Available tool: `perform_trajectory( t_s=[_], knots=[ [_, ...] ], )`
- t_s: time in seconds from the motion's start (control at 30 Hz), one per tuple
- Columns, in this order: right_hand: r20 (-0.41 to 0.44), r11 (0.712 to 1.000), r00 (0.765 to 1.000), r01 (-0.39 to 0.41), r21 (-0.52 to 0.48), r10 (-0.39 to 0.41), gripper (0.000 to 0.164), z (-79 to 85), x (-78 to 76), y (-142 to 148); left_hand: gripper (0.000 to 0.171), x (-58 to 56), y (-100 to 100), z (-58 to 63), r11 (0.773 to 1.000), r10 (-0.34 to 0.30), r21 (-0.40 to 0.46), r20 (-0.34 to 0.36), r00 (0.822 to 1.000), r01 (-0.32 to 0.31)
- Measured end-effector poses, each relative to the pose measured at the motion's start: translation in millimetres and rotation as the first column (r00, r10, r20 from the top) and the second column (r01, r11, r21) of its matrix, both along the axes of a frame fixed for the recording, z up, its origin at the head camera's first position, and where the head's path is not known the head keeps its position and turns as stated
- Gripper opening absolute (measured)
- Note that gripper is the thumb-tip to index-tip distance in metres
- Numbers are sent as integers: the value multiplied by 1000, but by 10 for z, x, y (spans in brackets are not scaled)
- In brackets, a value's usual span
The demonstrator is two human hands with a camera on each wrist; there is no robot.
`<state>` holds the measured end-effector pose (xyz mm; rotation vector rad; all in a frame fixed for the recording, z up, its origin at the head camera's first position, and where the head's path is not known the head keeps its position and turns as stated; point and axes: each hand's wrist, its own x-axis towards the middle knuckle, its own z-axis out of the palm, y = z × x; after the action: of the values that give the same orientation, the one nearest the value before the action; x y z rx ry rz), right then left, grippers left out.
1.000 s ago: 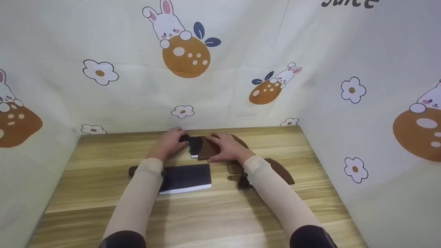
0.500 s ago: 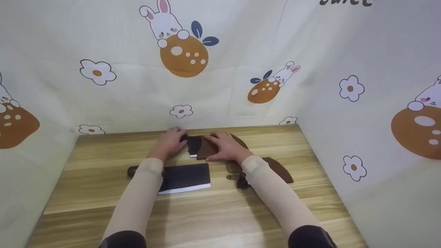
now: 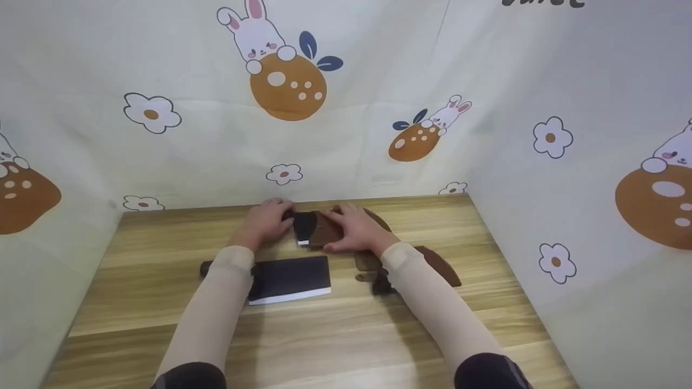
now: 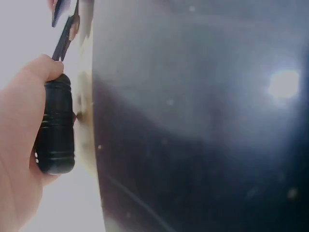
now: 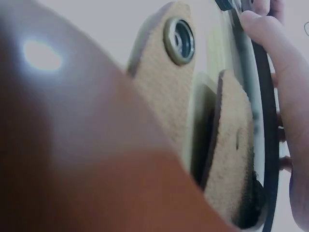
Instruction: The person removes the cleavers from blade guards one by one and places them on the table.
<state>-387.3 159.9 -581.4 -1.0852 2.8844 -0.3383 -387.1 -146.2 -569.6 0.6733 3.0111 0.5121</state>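
My left hand (image 3: 267,221) grips the black handle (image 4: 59,128) of a cleaver at the back of the table. The cleaver's dark blade (image 3: 305,224) shows only a short stretch beside the handle, with a bright strip along its near edge. The rest sits inside a brown leather sheath (image 3: 328,229). Around that sheath my right hand (image 3: 357,227) has its grip, thumb on the near side. In the right wrist view its thumb and fingers (image 5: 264,26) lie on either side of the sheath.
A second cleaver (image 3: 294,275) lies bare in front, its handle (image 3: 205,268) pointing left under my left forearm. Another brown sheath (image 3: 439,267) lies under my right forearm, with a snap strap (image 5: 161,82). Patterned cloth (image 3: 351,146) walls the table on the back and sides.
Both hands keep their grips on the handle and the sheath. The sheathed cleaver's near edge has shifted very slightly away from me; the other things lie as before.
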Motion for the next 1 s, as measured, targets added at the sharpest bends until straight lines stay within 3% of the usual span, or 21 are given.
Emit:
perform_trajectory(
  t_s=[0.37, 0.67, 1.0],
  knots=[
    [-74, 997, 996, -59, -48, 56, 108, 109, 85, 71, 40, 4, -82, 59, 999, -33, 14, -13, 999, 33],
    [-161, 991, 981, -119, -62, 107, 104, 202, 194, 113, 36, 79, -117, 89, 994, -88, 44, -167, 982, 97],
    [-150, 995, 986, -84, -50, 76, 104, 309, 280, 122, 40, 149, -95, 155, 994, -63, 77, -195, 979, 79]
  ],
)
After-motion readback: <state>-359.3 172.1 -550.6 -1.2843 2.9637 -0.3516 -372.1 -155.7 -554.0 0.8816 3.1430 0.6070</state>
